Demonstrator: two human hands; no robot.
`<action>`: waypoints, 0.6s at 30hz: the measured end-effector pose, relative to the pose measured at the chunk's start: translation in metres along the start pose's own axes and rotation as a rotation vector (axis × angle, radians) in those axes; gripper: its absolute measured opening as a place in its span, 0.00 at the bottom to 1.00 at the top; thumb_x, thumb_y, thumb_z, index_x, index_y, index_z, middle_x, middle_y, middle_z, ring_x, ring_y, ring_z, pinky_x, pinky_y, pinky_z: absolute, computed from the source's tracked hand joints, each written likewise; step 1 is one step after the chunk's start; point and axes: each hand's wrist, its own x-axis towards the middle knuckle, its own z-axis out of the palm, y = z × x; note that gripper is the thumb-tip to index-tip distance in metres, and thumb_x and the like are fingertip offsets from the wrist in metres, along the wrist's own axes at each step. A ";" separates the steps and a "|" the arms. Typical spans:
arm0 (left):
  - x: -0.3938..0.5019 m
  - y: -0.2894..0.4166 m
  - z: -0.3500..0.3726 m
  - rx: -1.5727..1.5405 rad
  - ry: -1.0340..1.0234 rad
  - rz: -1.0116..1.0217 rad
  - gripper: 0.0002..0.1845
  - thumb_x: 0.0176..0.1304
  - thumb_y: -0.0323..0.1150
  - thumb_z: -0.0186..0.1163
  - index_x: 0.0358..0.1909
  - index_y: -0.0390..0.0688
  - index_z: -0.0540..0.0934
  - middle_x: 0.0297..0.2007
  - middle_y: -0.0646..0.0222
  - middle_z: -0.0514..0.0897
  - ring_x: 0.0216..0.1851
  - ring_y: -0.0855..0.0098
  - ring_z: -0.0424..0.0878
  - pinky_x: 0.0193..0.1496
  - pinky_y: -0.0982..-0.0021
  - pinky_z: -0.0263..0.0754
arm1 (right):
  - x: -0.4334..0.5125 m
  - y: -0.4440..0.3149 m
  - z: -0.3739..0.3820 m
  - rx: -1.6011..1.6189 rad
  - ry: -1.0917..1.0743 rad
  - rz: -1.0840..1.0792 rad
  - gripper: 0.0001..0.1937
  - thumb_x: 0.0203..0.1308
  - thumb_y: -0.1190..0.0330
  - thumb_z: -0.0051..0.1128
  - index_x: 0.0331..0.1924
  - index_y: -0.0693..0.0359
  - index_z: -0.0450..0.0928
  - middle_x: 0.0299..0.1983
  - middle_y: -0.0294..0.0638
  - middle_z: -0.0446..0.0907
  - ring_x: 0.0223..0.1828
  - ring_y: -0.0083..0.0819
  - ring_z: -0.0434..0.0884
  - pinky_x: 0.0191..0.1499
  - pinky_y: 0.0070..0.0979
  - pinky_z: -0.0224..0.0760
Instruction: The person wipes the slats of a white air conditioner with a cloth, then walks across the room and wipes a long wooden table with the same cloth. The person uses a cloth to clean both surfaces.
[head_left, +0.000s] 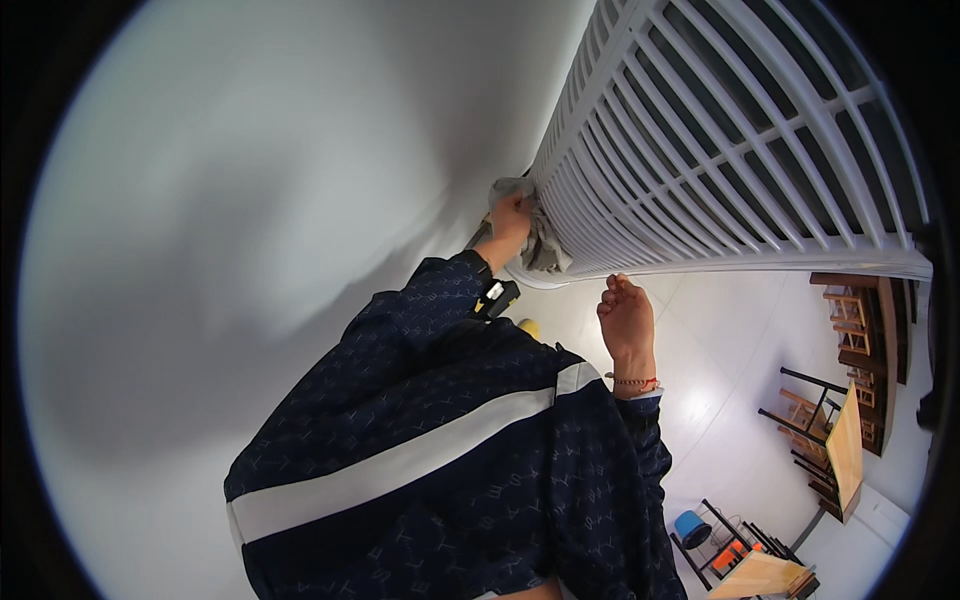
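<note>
My left hand (513, 219) is closed on a crumpled grey cloth (547, 251). It presses the cloth against the wall-side edge of a tall white unit with a slatted grille (637, 187). Part of the cloth hangs below my fingers, beside the lower slats. My right hand (628, 315) is raised just in front of the grille's near bottom edge, with its fingers curled and nothing visible in them. Whether its fingertips touch that edge cannot be told.
A plain white wall (247, 187) rises on the left. Tables with wooden tops (844, 442) and black legs stand on the pale floor (720, 352) at right. Wooden stools (847, 319) are beyond. A blue bucket-like object (691, 528) lies near another table (761, 576).
</note>
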 end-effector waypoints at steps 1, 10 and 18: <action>-0.003 0.005 0.003 0.011 0.038 0.049 0.12 0.65 0.32 0.57 0.43 0.35 0.83 0.26 0.48 0.82 0.27 0.53 0.80 0.34 0.54 0.70 | -0.001 0.000 0.002 0.000 -0.002 0.003 0.05 0.67 0.69 0.49 0.42 0.57 0.76 0.38 0.30 0.76 0.32 0.20 0.71 0.36 0.18 0.64; -0.040 0.079 -0.025 0.064 0.031 0.234 0.22 0.61 0.26 0.55 0.59 0.44 0.81 0.27 0.46 0.82 0.28 0.50 0.82 0.35 0.56 0.75 | 0.006 0.003 0.002 0.017 -0.066 0.020 0.07 0.68 0.68 0.49 0.43 0.58 0.78 0.38 0.32 0.79 0.33 0.23 0.71 0.37 0.20 0.64; -0.028 0.120 -0.035 -0.090 0.085 0.497 0.28 0.63 0.24 0.52 0.66 0.51 0.76 0.36 0.49 0.84 0.32 0.50 0.83 0.39 0.57 0.76 | 0.010 0.008 0.014 0.005 -0.054 0.030 0.05 0.68 0.69 0.49 0.41 0.56 0.76 0.38 0.30 0.77 0.31 0.20 0.72 0.35 0.18 0.65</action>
